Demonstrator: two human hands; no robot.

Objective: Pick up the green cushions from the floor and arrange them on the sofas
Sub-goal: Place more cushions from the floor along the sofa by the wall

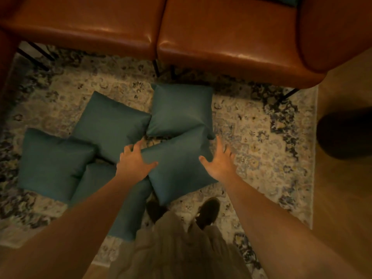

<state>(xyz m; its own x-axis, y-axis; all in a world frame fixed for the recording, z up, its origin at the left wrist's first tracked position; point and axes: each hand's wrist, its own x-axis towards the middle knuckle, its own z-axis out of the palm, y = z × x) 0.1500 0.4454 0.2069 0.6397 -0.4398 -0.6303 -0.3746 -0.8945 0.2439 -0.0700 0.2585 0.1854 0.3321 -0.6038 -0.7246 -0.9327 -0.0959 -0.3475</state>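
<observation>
Several green cushions lie in a loose cluster on the patterned rug. The nearest cushion (179,168) sits between my hands. My left hand (133,161) lies on its left edge with fingers spread, thumb over the fabric. On the cushion's right edge is my right hand (220,160), fingers also spread. Another cushion (181,109) lies just beyond it, one (112,121) to the left, one (54,162) at far left, and one (126,208) partly under my left forearm. The brown leather sofa (221,43) stands across the top, its seats bare apart from a green corner (285,0) at the top edge.
The rug (261,137) covers most of the floor; bare wood floor (346,188) runs along the right. A dark round object (346,135) stands on the wood at right. Thin black sofa legs (156,67) stand on the rug's far side. My shoe (208,212) is near the cushion.
</observation>
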